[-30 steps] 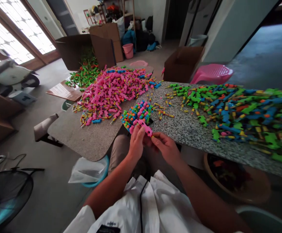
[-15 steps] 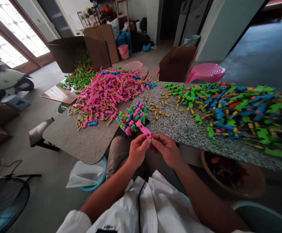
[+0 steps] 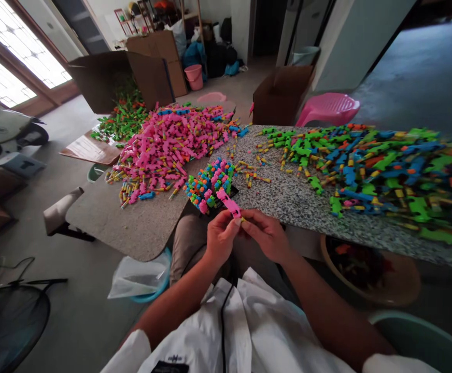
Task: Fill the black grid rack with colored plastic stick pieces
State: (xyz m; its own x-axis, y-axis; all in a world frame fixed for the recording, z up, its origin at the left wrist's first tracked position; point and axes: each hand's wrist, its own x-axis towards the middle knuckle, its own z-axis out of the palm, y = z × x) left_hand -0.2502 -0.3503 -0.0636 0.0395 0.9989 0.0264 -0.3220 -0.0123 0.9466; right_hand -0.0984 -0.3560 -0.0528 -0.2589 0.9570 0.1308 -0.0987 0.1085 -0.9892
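Observation:
A pink plastic piece (image 3: pixel 229 203) is pinched between the fingertips of my left hand (image 3: pixel 221 235), above my lap at the table edge. My right hand (image 3: pixel 268 234) is closed at the lower end of that piece, where a small yellow part shows between the fingertips. Just beyond my hands stands a block of upright pieces with pink, blue, green and orange tips (image 3: pixel 209 184). A big heap of pink pieces (image 3: pixel 171 140) lies to its left. Several yellow sticks (image 3: pixel 251 173) are scattered on the speckled stone table (image 3: pixel 284 199) to its right.
Green, blue and orange pieces (image 3: pixel 389 171) cover the table's right side. A cardboard box (image 3: pixel 105 83) spills green pieces at the back left. Below the table are a brown basin (image 3: pixel 400 285) and a bag-lined blue basin (image 3: pixel 164 290). A pink stool (image 3: pixel 329 108) stands behind.
The whole view has shifted slightly, so the table and heaps appear a little higher and further left. Both hands still hold the pink piece in nearly the same pose.

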